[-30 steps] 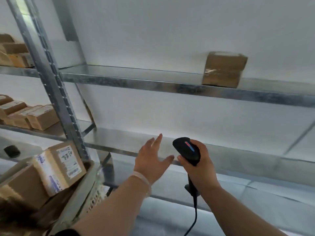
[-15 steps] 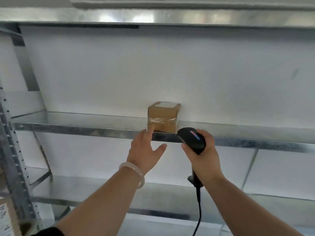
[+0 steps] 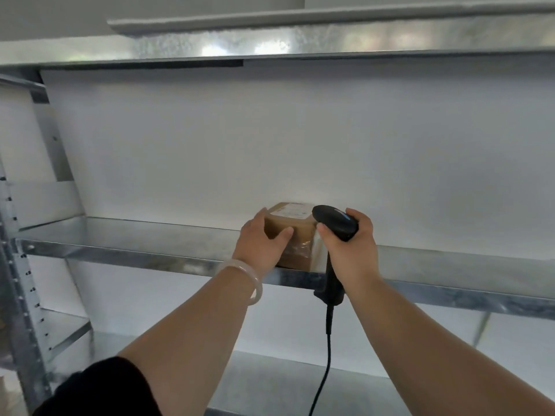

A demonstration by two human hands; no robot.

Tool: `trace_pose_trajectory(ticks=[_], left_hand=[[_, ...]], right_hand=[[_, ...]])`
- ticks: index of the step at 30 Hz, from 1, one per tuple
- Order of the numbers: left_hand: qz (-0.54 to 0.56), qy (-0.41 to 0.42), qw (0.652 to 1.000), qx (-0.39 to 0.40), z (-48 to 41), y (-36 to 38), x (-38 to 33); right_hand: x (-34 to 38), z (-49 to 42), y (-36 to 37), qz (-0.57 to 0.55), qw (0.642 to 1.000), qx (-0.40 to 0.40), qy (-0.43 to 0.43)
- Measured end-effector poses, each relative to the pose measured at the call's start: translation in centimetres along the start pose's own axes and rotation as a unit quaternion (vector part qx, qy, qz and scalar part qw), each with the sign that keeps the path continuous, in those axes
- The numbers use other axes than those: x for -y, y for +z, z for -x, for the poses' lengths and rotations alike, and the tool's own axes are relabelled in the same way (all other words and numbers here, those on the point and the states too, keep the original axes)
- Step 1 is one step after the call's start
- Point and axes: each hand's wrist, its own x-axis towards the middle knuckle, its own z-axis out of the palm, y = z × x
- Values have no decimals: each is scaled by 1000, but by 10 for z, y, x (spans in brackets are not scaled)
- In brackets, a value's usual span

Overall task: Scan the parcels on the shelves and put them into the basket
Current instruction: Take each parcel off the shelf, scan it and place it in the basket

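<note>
While the right grip [image 3: 351,250] clasps the handle of a black corded handheld scanner [image 3: 335,222], the left grip [image 3: 261,244], a pale bangle [image 3: 250,279] at its wrist, holds a small brown taped cardboard parcel [image 3: 300,235] between thumb and fingers. The parcel stands between both grips on the galvanised metal shelf [image 3: 135,244], a white wall [image 3: 270,145] beyond.

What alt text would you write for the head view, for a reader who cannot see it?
A left hand grips a brown parcel on a metal shelf, while the right hand holds a black scanner beside it.
</note>
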Motion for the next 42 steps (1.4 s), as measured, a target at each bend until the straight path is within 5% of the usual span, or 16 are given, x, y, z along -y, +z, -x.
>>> trace_pose_trajectory(ticks=[13,24,42], left_hand=[[133,18,979,-151,43,-1,-13],[201,26,973,-113,121,-45,11],[270,-103,947,-142,254,-113,109]], right_hand=[[5,53,-12,-78,997,-6,-21],[13,138,-12,-128,990,52,-39],[-36,269,34,-102,965,240,4]])
